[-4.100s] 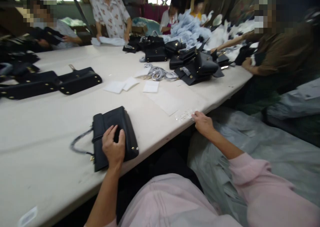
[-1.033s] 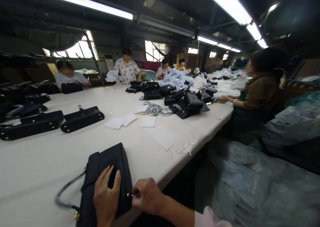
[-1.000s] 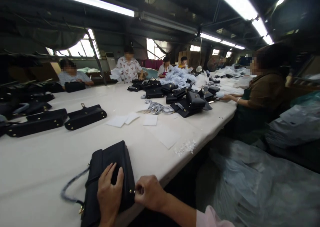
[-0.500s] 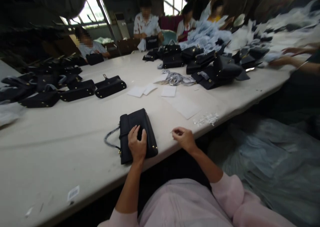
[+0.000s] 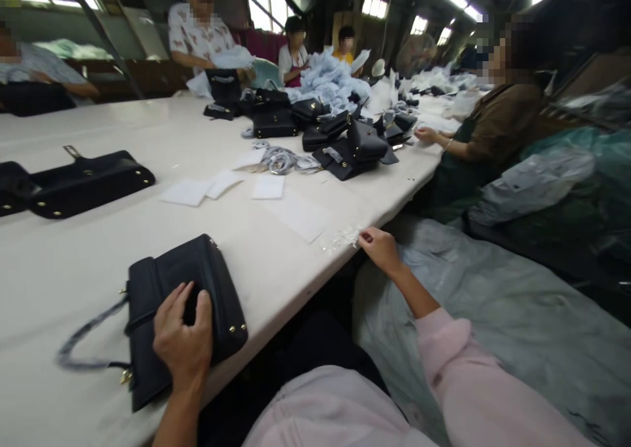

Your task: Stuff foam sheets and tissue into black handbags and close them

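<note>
A black handbag (image 5: pixel 219 296) lies on its side near the table's front edge, with gold studs along its base. Its grey-wrapped handle (image 5: pixel 79 338) loops out to the left. Resting on the bag, my left hand (image 5: pixel 183 335) has its fingers and thumb apart. Over at the table edge, my right hand (image 5: pixel 382 246) is closed in a pinch beside a scatter of small clear-white pieces (image 5: pixel 340 238). What its fingertips hold, if anything, is too small to make out.
White paper sheets (image 5: pixel 269 187) and coiled grey straps (image 5: pixel 280 160) lie on the table (image 5: pixel 276 276). Black bags (image 5: pixel 273 123) are heaped behind them; another bag (image 5: pixel 93 181) is at left. Plastic sheeting (image 5: pixel 473 289) hangs at right. Several co-workers surround the table.
My right hand has moved right and forward to the small white pieces. The view has turned right, bringing a co-worker into sight. My left hand stays on the handbag.
</note>
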Action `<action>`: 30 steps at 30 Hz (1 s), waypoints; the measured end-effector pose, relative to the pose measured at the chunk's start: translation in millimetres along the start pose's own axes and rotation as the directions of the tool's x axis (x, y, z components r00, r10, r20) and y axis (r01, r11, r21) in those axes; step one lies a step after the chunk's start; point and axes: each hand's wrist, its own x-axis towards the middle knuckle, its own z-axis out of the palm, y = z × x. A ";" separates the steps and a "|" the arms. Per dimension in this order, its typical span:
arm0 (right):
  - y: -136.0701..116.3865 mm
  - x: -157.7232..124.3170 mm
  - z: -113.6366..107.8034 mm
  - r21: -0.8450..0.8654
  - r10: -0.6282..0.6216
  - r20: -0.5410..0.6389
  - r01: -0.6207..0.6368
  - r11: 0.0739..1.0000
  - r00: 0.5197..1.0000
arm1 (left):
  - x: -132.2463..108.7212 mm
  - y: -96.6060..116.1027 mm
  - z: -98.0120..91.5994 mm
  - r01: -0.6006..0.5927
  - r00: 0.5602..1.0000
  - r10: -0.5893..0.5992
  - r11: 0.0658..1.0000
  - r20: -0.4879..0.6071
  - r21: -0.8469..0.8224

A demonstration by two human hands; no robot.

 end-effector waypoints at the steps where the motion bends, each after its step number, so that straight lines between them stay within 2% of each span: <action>1: -1.4 1.5 1.9 -0.031 -0.010 0.001 0.010 0.999 1.000 | 0.2 0.0 0.1 0.001 1.000 -0.001 1.000 0.004 0.002; 5: -8.2 8.8 7.9 -0.129 -0.060 0.035 0.064 0.990 0.998 | 0.5 2.3 -2.5 -0.003 1.000 0.003 1.000 0.011 0.016; 9: -11.5 8.6 10.1 -0.186 -0.127 0.162 0.157 0.970 0.979 | 0.7 2.9 -2.7 -0.015 1.000 0.015 1.000 0.009 0.026; 15: -19.7 -7.4 -9.7 -0.251 -0.146 0.304 0.227 0.941 0.941 | -0.6 -0.8 -0.9 -0.008 1.000 0.008 1.000 0.004 0.012; 17: -29.1 -8.0 -18.5 -0.269 -0.144 0.281 0.221 0.937 0.949 | -1.2 -1.9 -1.7 -0.006 1.000 0.005 1.000 0.013 0.009; 18: -36.4 -6.7 -20.8 -0.247 -0.151 0.227 0.207 0.947 0.962 | -1.3 -2.4 -2.0 -0.003 1.000 0.002 1.000 0.018 0.007; 19: -46.1 -4.7 -21.2 -0.187 -0.163 0.155 0.191 0.964 0.974 | -1.2 -2.9 -1.9 0.001 1.000 -0.001 1.000 0.025 0.006; 21: -74.1 -0.5 -15.2 0.038 -0.187 0.041 0.186 0.982 0.981 | -0.8 -3.9 -1.4 0.010 0.999 -0.010 1.000 0.032 0.007; 23: -112.5 2.7 -0.2 0.319 -0.201 0.039 0.178 0.931 0.979 | -0.4 -4.3 -0.9 0.016 0.999 -0.016 1.000 0.031 0.009; 25: -156.3 6.1 22.6 0.571 -0.232 0.114 0.127 0.811 0.966 | -0.3 -4.6 -0.7 0.014 1.000 -0.014 1.000 0.027 0.010; 27: -198.6 11.8 49.8 0.768 -0.257 0.204 0.009 0.640 0.945 | -0.5 -5.3 -0.8 0.006 1.000 -0.006 1.000 0.025 0.006; 30: -250.1 25.4 87.5 0.885 -0.258 0.342 -0.217 0.412 0.904 | -1.4 -7.8 -1.0 0.011 1.000 -0.011 1.000 0.021 -0.004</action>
